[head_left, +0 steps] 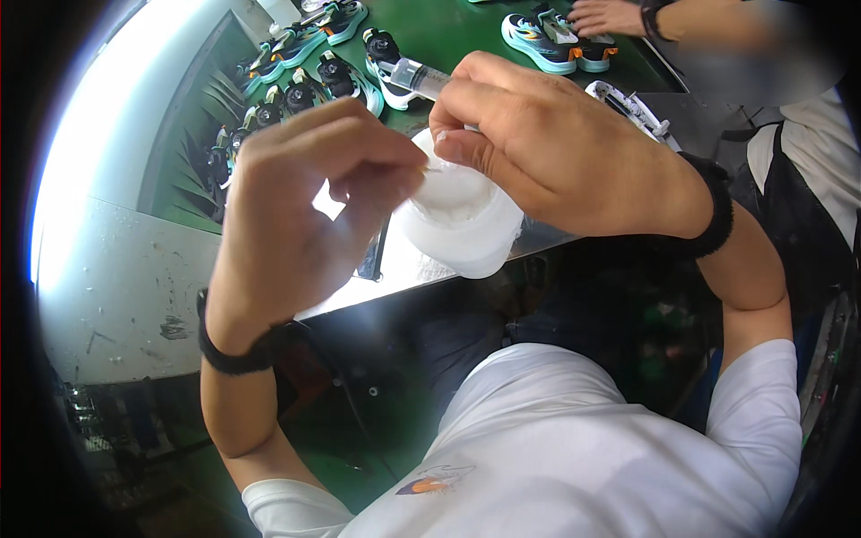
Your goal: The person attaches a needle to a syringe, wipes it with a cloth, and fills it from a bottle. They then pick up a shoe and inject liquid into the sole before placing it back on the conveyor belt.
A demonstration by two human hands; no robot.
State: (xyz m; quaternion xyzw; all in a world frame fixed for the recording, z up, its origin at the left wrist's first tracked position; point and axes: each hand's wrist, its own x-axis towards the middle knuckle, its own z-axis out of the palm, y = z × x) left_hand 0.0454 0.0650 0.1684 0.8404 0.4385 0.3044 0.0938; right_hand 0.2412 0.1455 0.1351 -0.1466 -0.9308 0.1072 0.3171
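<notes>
My right hand (556, 148) is closed around a clear plastic syringe (418, 79), whose barrel sticks out past the knuckles to the upper left. Its lower end is hidden behind my fingers. Opposite it, my left hand (314, 193) is pinched, thumb against forefinger, close to the right thumb. Whatever lies between the left fingertips is too small to name. Below both hands stands a round white plastic tub (466, 235), with pale whitish stuff on its inside and rim.
Several black, white and turquoise sports shoes (334, 81) stand in rows on the green surface (448, 31), beyond my hands. A pair of shoes (543, 45) sits at the far right, where another person's hand (610, 16) touches it. A white panel (126, 287) rises at left.
</notes>
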